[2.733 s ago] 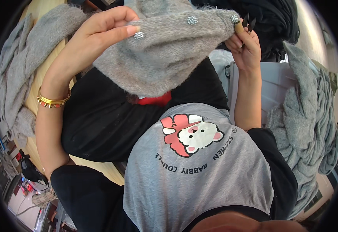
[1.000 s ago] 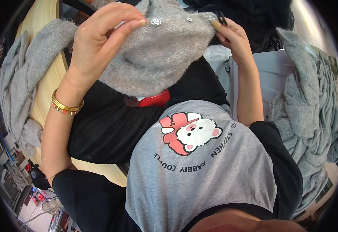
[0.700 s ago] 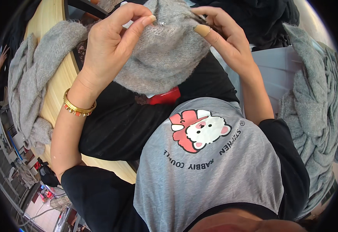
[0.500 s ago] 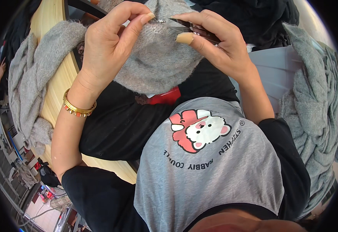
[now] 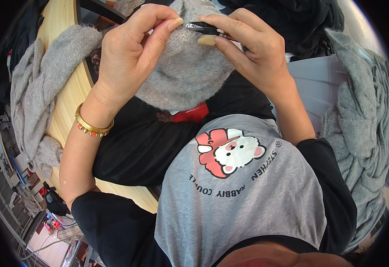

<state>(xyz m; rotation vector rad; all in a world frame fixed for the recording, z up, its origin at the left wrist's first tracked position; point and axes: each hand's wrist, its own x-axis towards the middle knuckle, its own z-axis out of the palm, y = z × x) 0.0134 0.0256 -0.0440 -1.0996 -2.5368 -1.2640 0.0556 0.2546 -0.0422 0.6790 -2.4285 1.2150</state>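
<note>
A grey fuzzy knit garment [image 5: 183, 75] lies over my lap at the top of the view. My left hand [image 5: 130, 58] pinches thumb and forefinger together just above the knit; what is between the tips is too small to make out. In my right hand [image 5: 259, 49] is a small pair of dark thread snips [image 5: 207, 29], gripped between thumb and fingers. Their blades point left toward the pinched fingertips. A small shiny silver trim [image 5: 188, 26] shows on the knit beside the blade tips.
More grey knitwear [image 5: 54, 75] hangs over a pale wooden tabletop [image 5: 65, 111] at left. A grey plastic bin [image 5: 310, 84] stands at right, with another grey knit pile [image 5: 359, 120] beside it. Black fabric [image 5: 288, 22] is heaped at the far right.
The snips have moved slightly left, closer to my left fingertips, and their blades have come nearer together. My left hand has shifted slightly to the right and down, still pinching.
</note>
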